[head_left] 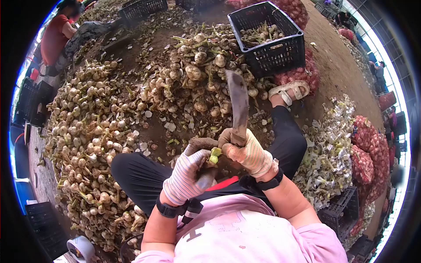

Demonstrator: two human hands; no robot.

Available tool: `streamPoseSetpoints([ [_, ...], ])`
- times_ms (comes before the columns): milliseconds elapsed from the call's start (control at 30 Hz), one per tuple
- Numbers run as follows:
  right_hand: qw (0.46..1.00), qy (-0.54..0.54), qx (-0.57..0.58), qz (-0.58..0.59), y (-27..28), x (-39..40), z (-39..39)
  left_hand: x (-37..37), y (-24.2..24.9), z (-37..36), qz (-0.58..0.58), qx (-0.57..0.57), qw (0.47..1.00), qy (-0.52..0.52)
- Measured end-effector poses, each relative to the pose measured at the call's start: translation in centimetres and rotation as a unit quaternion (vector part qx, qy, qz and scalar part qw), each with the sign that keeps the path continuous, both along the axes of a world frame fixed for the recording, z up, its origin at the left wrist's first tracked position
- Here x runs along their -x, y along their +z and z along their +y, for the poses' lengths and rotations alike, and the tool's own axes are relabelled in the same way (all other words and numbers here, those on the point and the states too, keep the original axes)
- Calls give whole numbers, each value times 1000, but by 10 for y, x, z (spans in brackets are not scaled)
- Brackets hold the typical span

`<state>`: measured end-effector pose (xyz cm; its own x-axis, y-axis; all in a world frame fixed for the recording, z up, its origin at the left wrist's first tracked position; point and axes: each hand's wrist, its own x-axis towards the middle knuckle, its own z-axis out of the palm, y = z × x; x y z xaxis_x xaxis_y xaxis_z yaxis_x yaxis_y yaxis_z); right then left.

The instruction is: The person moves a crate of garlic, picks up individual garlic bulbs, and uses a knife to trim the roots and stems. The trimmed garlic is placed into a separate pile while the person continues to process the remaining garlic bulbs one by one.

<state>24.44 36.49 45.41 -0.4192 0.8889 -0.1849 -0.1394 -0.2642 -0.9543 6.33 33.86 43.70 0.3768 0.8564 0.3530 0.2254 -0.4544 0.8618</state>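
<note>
My left hand (189,168), in a dirty striped work glove, is closed around a garlic bulb, most of it hidden by the fingers. The bulb's pale green cut stem (214,155) pokes out toward my right hand. My right hand (250,155), in an orange-tinted striped glove, grips the handle of a broad-bladed knife (239,98). Its blade points up and away from me, apart from the bulb. Just beyond the knife lies a heap of untrimmed garlic (197,76) with stems. To my left spreads a large pile of garlic bulbs (92,144).
A black plastic crate (274,55) with some garlic stands ahead, against red net sacks (307,72). Papery skins and trimmings (326,151) are heaped at my right, beside more filled net sacks (370,153). Another person (57,37) sits at the far left.
</note>
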Motion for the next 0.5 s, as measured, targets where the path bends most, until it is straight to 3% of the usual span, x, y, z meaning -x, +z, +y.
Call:
streamPoseSetpoints([
  [33, 1000, 0, 0, 0, -2, -1, -1, 0, -3, -4, -113, 129, 985, -20],
  [100, 993, -9, 70, 91, -8, -3, -4, 1, -9, -5, -331, 321, 886, -56],
  [267, 983, -106, 73, 133, -15, -6, -7, 12, 7, -5, -402, 357, 843, -25],
  [467, 979, -201, -23, 6, -32, -34, 8, 23, 7, -1, -454, 387, 801, -49],
  [500, 987, -158, 16, 8, -21, -41, 6, 24, 7, 0, -435, 389, 810, -58],
])
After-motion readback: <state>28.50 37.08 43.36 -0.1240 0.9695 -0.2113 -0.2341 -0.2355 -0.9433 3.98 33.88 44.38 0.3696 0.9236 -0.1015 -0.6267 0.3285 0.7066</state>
